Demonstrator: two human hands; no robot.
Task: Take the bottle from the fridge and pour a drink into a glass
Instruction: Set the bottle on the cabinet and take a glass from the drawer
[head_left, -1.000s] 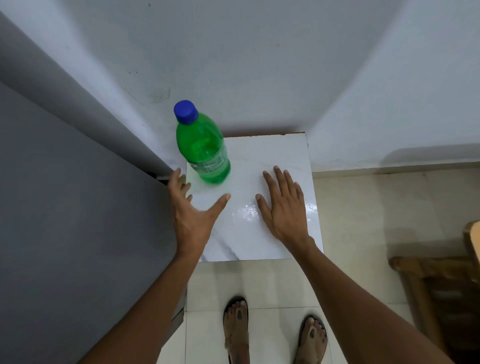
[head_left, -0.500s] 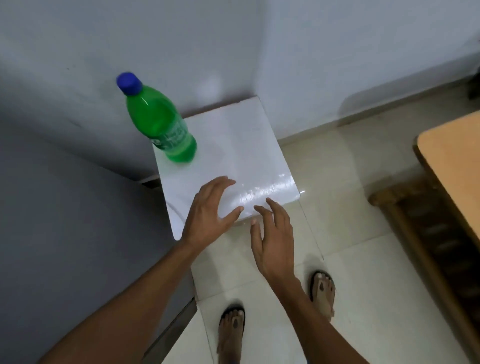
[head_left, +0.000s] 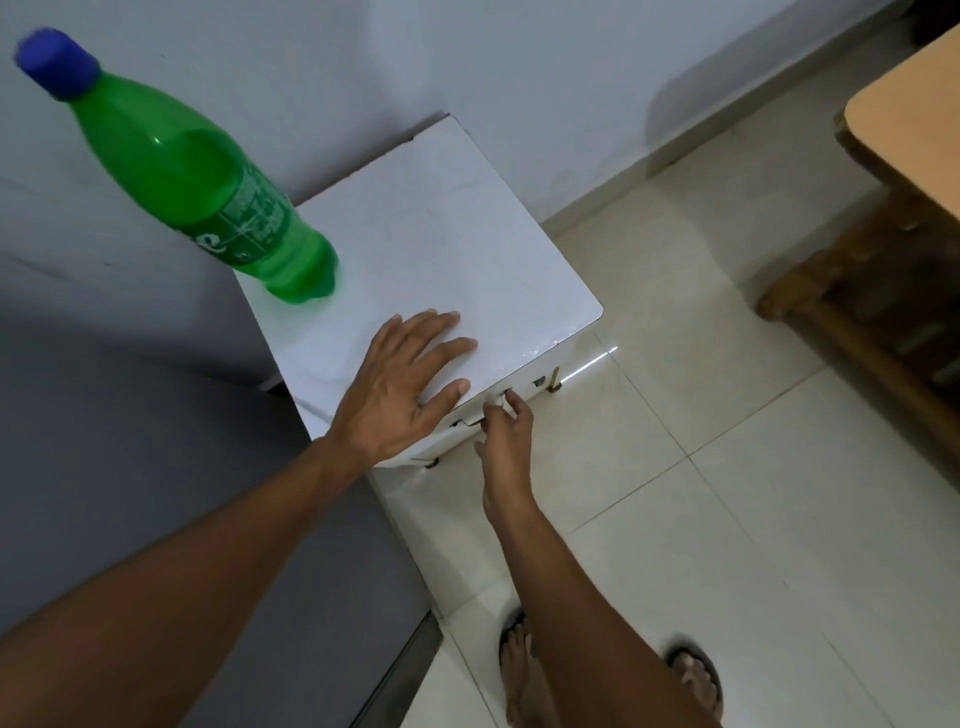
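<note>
Fridge, grey and flat-sided, filled the lower left of the head view, its top edge running just beside the white tabletop. Above it a green bottle with a blue cap stood upright on the far left corner of the small white table, close to the pale wall; it was capped, with a printed label around its middle, and neither hand touched it. Nearer the camera the left hand lay palm down on the front part of the tabletop, fingers spread wide and flat, holding nothing, well apart from the bottle. Just to its right, lower down at the table's front edge, the right hand reached toward the front face under the top, fingers loosely curled with their tips at or touching a small fitting there; whether they actually gripped anything could not be made out. Below, on the pale tiled floor, two feet in sandals showed beside the right forearm. At the far right stood a wooden table with a light top and dark wooden frame beneath, well apart from the white one.
</note>
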